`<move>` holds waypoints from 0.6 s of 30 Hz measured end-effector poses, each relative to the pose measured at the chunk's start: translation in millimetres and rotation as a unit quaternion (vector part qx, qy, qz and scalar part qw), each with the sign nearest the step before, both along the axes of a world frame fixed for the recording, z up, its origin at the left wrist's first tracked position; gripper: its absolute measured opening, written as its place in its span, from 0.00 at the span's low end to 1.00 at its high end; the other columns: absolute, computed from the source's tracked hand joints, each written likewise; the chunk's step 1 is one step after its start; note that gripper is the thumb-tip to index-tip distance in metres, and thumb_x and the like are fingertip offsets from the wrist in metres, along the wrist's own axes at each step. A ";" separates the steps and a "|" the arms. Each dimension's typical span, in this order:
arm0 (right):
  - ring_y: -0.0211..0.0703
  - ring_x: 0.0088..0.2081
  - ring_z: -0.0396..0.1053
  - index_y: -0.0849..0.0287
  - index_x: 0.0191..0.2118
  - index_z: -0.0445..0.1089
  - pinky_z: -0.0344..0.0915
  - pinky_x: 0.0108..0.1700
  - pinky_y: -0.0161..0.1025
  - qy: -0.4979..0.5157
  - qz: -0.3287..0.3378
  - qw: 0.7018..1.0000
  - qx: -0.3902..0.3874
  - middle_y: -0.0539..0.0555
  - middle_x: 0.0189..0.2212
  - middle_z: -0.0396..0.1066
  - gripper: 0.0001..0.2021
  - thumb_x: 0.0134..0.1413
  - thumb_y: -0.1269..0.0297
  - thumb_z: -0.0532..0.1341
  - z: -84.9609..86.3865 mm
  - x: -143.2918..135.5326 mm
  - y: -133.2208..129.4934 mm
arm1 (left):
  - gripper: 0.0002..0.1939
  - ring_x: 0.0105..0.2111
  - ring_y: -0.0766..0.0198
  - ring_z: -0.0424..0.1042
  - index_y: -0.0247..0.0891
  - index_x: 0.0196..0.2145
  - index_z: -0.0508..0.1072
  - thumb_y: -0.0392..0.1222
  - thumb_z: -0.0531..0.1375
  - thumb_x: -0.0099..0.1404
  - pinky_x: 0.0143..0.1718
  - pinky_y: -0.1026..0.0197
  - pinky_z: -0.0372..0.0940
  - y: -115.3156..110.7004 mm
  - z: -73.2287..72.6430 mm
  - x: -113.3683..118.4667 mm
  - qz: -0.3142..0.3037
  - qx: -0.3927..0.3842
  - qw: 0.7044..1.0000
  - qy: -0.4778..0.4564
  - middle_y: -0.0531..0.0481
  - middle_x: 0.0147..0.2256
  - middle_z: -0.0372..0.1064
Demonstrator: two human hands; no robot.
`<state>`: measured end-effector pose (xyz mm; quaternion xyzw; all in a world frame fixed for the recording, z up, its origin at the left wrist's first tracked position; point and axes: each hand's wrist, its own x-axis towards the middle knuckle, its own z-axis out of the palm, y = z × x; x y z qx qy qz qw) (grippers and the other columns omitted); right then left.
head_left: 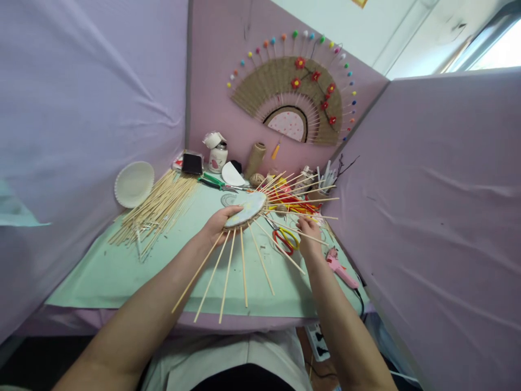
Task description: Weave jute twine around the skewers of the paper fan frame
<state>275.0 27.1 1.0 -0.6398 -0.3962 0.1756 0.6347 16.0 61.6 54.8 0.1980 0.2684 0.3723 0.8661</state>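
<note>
We have one round, pale-blue patterned disc [248, 209] raised over the mint-green table [93, 277]. Straight, pale wooden sticks [243, 266] radiate from its near and right rim; its far-left edge shows none, so the ring looks partial. Our left hand [217, 224] clasps it, thumb on top; our right hand [308, 233] curls at a stick, whether gripping we cannot tell. Six sticks slant toward us; others overlap, uncountable.

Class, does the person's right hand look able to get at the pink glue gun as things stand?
Probably yes: the right hand is close by and nothing seems to cover the pink glue gun, though the hand appears occupied with a stick.
</note>
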 end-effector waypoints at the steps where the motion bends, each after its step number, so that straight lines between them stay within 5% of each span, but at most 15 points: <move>1: 0.39 0.31 0.65 0.58 0.32 0.68 0.62 0.36 0.37 0.004 -0.024 0.999 0.020 0.49 0.27 0.68 0.14 0.45 0.52 0.58 2.3 -1.6 -5.6 | 0.20 0.18 0.63 0.73 0.22 0.53 0.66 0.30 0.51 0.64 0.21 0.65 0.70 0.5 -0.4 0.0 -0.001 -0.004 1.000 0.001 0.42 0.25 0.76; 4: 0.39 0.35 0.67 0.58 0.35 0.69 0.63 0.41 0.39 -0.019 -0.030 0.997 0.073 0.50 0.32 0.69 0.13 0.47 0.55 0.61 15.1 -22.7 -26.3 | 0.19 0.18 0.62 0.73 0.21 0.52 0.66 0.31 0.50 0.65 0.20 0.66 0.70 0.8 -1.1 0.5 -0.005 -0.014 1.000 0.006 0.42 0.23 0.75; 7: 0.41 0.38 0.69 0.58 0.35 0.73 0.64 0.44 0.41 -0.148 0.056 0.978 0.134 0.52 0.34 0.72 0.08 0.52 0.60 0.63 32.2 -57.2 -45.1 | 0.19 0.18 0.62 0.73 0.20 0.53 0.66 0.31 0.50 0.65 0.20 0.66 0.69 -0.8 -0.7 1.6 -0.003 -0.009 1.000 0.004 0.42 0.24 0.75; 10: 0.42 0.38 0.70 0.56 0.34 0.75 0.65 0.44 0.42 -0.238 0.066 0.951 0.186 0.53 0.33 0.74 0.04 0.53 0.64 0.64 45.0 -85.8 -52.5 | 0.20 0.19 0.62 0.74 0.22 0.53 0.65 0.29 0.51 0.64 0.20 0.66 0.70 -3.5 0.2 2.8 0.006 0.007 1.000 0.002 0.42 0.25 0.76; 18: 0.43 0.38 0.72 0.55 0.35 0.77 0.68 0.43 0.44 -0.268 0.034 0.933 0.237 0.54 0.33 0.76 0.04 0.54 0.66 0.64 47.9 -107.5 -45.1 | 0.18 0.18 0.65 0.73 0.25 0.51 0.67 0.27 0.50 0.63 0.19 0.68 0.68 -10.4 2.8 6.2 -0.009 0.031 0.999 -0.016 0.44 0.26 0.76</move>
